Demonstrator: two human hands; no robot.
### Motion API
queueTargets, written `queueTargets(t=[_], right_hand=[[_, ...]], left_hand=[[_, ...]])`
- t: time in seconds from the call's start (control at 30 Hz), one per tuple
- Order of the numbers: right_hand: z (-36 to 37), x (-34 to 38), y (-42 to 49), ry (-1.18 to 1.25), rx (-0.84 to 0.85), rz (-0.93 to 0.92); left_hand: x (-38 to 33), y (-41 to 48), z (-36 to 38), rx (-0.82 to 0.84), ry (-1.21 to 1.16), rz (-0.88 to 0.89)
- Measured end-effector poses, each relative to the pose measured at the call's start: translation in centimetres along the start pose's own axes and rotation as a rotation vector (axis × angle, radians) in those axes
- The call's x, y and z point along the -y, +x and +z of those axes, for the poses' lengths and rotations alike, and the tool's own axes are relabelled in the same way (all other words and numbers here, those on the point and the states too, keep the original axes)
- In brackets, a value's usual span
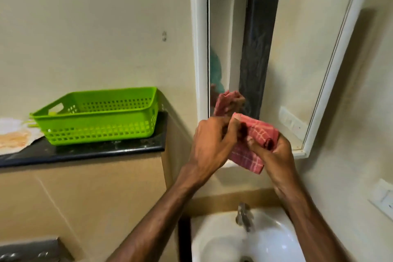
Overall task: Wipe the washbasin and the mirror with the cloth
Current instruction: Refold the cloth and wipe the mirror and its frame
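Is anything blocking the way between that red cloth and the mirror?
Nothing visible does. The left hand and right hand grip the cloth right before the mirror; the green basket sits off to the side.

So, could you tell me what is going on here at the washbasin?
A person holds a red checked cloth between the left hand and right hand, apparently folding it, in front of the mirror and above the washbasin. It seems to touch neither. A green basket sits on the dark counter to the left.
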State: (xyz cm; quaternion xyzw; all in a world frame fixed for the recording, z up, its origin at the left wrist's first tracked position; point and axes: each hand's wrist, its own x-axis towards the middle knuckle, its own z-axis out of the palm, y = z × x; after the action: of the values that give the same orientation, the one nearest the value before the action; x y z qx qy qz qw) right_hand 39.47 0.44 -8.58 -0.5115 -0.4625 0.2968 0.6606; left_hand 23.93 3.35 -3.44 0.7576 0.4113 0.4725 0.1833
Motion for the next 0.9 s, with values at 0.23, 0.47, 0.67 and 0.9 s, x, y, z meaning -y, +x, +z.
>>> queueTargets(t=[0.23,0.47,0.67,0.9], right_hand=[[3.9,10.1,5.0,0.151,-0.258,-0.498],[7.1,20.1,10.8,-0.05,-0.587,-1.214],[9.7,24.5,18.2,-0.397,-0.484,-1.158],[13.1,19.5,16.6,-0.629,-0.217,-1.104]], left_hand=[[-5.3,8.7,-5.2,-0.504,0.062,0.368],[-5.8,16.1,-8.9,-0.671,0.075,0.427],[-3.2,18.9,-9.6,-0.524,-0.006,0.389],[-2.2,19.4,-11.4,-0.435,-0.07,0.458]])
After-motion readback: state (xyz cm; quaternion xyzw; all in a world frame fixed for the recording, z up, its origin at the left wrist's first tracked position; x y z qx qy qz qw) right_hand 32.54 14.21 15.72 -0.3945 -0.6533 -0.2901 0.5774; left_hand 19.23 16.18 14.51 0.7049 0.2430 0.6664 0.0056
